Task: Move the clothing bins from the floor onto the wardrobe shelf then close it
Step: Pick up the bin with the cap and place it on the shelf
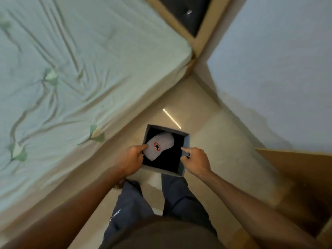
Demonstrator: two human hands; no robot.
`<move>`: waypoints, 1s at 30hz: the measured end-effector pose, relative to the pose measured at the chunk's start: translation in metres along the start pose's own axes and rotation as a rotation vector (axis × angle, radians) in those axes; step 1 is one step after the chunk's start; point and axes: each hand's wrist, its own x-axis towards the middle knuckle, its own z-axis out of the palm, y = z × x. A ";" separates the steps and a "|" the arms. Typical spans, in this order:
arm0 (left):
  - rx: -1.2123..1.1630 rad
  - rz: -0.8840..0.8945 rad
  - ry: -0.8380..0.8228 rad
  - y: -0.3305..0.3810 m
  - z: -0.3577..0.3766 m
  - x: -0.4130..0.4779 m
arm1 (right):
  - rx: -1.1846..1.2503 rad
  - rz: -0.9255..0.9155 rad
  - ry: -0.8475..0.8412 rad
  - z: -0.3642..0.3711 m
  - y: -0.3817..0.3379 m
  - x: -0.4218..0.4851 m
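A square grey fabric bin (186, 141) is held in front of my legs, above the tiled floor. Inside it lies a light grey cap (165, 142) with a red-ringed black star badge, on dark clothing. My left hand (133, 159) grips the bin's left wall, thumb over the rim and touching the cap. My right hand (195, 159) is closed on the bin's right wall, thumb pointing over the rim. A brown wooden wardrobe panel (296, 177) shows at the lower right; its shelf is not visible.
A bed (80, 69) with a wrinkled pale green sheet fills the left side. Its wooden frame (203, 33) runs to the top. A white wall (278, 69) stands on the right. A narrow strip of beige floor (206, 132) lies between bed and wall.
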 end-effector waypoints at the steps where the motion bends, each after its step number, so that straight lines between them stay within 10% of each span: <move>1: 0.028 0.023 0.007 0.019 -0.004 -0.002 | 0.015 -0.015 0.029 -0.016 0.008 -0.007; 11: 0.278 0.421 -0.099 0.201 -0.019 0.064 | 0.218 0.134 0.354 -0.124 0.100 -0.059; 30: 0.781 1.119 -0.720 0.490 0.132 0.097 | 0.729 0.927 0.971 -0.112 0.217 -0.193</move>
